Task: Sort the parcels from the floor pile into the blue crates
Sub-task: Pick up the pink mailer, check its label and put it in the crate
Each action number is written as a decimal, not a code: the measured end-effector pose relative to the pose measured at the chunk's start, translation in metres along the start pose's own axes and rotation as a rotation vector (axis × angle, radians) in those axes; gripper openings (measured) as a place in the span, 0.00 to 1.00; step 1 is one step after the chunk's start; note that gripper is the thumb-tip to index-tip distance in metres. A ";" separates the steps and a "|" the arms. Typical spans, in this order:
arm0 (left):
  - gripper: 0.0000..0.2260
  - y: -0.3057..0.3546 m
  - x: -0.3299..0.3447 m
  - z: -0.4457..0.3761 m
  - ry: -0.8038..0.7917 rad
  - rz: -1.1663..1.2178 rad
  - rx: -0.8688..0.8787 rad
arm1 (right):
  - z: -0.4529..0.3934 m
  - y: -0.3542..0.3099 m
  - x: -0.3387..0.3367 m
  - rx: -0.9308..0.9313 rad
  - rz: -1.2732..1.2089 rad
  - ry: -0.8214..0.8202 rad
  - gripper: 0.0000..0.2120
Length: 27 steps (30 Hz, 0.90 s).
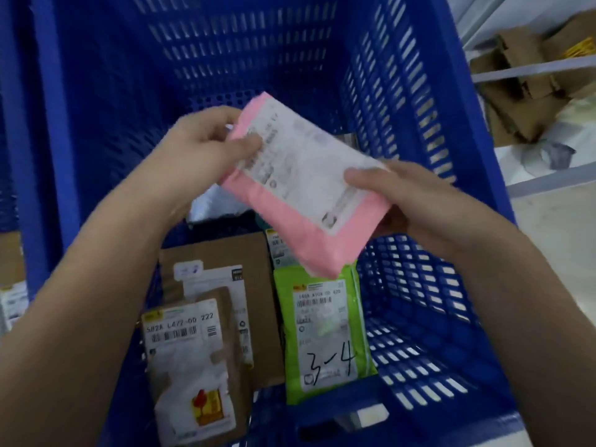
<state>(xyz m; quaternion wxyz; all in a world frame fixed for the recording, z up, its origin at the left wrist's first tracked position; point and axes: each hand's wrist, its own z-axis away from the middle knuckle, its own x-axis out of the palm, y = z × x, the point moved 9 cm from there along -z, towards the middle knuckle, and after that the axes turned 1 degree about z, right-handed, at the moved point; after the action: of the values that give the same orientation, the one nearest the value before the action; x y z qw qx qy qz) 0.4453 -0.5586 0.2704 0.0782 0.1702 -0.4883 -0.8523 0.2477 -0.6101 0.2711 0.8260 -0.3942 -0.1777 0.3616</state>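
Note:
A pink parcel with a white shipping label is held over a big blue slatted crate. My left hand pinches its upper left end, thumb on the label. My right hand grips its lower right end from beneath, thumb on top. Down in the crate lie a green parcel marked "3-4", a flat brown cardboard box and a small brown parcel with a white label and a red sticker. A silvery bag shows behind my left wrist.
Cardboard boxes and pale bags sit on a metal shelf to the right of the crate. Another blue crate wall stands at the left edge, with parcels below it. Pale floor shows at the right.

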 end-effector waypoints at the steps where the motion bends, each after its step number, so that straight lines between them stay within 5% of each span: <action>1: 0.06 -0.002 0.011 0.006 -0.114 -0.036 0.000 | 0.014 0.011 0.002 0.034 -0.004 -0.052 0.15; 5: 0.05 -0.018 0.082 0.031 -0.572 -0.377 0.011 | 0.057 0.074 0.013 0.247 0.115 -0.182 0.13; 9: 0.08 -0.049 0.125 0.052 -0.678 -0.561 -0.044 | 0.075 0.123 0.028 0.413 0.314 -0.267 0.07; 16: 0.18 -0.089 0.122 0.067 -0.374 -0.933 0.035 | 0.079 0.139 0.041 0.325 0.982 -0.034 0.06; 22: 0.34 -0.072 0.123 0.089 -0.198 -1.204 0.160 | 0.103 0.122 0.045 0.148 0.984 0.115 0.10; 27: 0.22 -0.024 0.109 0.126 0.055 -0.965 0.312 | 0.186 0.069 0.010 -0.269 0.735 0.618 0.08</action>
<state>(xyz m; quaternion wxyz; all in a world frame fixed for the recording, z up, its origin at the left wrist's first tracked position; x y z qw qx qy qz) 0.2982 -0.4772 0.2846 -0.3381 0.4087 -0.4730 -0.7035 0.1152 -0.4754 0.3336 0.5996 -0.6226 0.1809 0.4692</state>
